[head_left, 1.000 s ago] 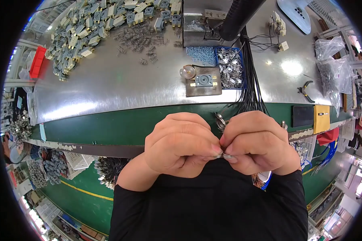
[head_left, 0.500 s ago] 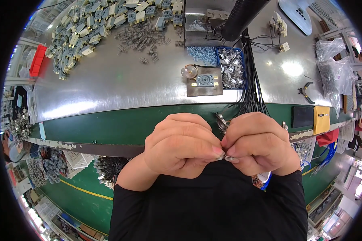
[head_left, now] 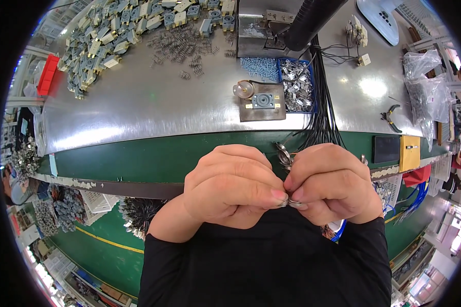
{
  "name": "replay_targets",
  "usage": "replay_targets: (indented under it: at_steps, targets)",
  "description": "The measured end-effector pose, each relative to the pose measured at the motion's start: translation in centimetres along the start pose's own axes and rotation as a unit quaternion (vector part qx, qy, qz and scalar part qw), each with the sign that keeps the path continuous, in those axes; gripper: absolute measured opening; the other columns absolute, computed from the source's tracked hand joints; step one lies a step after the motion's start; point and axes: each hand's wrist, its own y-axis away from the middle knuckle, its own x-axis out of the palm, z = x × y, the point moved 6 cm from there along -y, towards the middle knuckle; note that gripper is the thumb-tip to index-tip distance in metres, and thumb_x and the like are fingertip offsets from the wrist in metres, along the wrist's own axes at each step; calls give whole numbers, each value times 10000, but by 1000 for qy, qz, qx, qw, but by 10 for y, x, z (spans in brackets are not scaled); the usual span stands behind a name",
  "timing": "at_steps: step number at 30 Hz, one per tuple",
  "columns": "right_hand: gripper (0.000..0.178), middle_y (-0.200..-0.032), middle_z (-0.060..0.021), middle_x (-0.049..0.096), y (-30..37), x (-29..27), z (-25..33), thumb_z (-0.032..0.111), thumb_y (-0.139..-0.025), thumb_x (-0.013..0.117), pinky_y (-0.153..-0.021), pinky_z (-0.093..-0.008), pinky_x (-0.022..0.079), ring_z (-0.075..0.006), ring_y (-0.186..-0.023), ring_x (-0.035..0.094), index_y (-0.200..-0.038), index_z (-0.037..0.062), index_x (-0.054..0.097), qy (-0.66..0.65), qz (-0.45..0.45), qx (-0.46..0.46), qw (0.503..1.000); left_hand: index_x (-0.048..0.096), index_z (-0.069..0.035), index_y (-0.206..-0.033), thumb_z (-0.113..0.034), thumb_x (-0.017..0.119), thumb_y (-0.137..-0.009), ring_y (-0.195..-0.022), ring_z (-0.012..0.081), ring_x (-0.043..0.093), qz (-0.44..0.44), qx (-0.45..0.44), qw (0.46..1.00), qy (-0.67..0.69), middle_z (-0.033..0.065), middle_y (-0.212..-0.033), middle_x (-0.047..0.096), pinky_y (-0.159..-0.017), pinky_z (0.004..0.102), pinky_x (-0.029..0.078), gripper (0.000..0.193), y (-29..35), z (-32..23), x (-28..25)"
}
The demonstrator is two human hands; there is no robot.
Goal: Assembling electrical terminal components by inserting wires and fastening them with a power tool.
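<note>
In the head view, the left hand [head_left: 230, 187] and the right hand [head_left: 333, 184] are brought together just above the person's black-clad front, at the near edge of the workbench. Both are curled closed, thumb tips and forefingers pressed together, and a small metal clip [head_left: 291, 202] is pinched between them at the point where the two hands meet. A further bit of bent metal [head_left: 284, 155] is seen standing up between the knuckles; whether it belongs to the same piece cannot be told.

Beyond the hands, a green bench edge [head_left: 153, 156] is followed by a steel worktop [head_left: 153, 102]. On it, a square fixture plate [head_left: 262, 102] with a blue-grey part at its middle is set, and just right of it a blue tray [head_left: 298, 87] filled with shiny metal clips is placed. A bundle of black wires [head_left: 323, 117] is seen running from a dark post down toward the right hand. Grey-and-cream switch parts [head_left: 107, 38] are heaped at the far left, with loose springs [head_left: 184, 48] scattered beside them. A red bin [head_left: 48, 74] is found at the left rim, and black pliers [head_left: 390, 115] and clear plastic bags [head_left: 425, 87] at the right.
</note>
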Motion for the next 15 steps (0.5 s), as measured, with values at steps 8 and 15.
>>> replay_targets:
  at_steps: [8, 15]
  targets:
    - [157, -937, -165, 661, 0, 0, -1, -28, -804, 710, -584, -305, 574, -240, -735, 681, -944, -35, 639, -7, 2, 0, 1000, 663, -24, -976, 72, 741, -800, -608, 194, 658, -4, 2, 1000, 10, 76, -799, 710, -592, 321, 556, 215, 1, 0, 0]
    - [187, -939, -86, 682, 5, -1, 0, 5, -824, 741, -745, -357, 564, -224, -812, 658, -938, 74, 610, 9, 28, 70, 997, 660, -25, -976, 82, 741, -790, -605, 196, 656, -8, -3, 1000, 14, 79, -794, 709, -590, 319, 554, 230, 0, 0, 0]
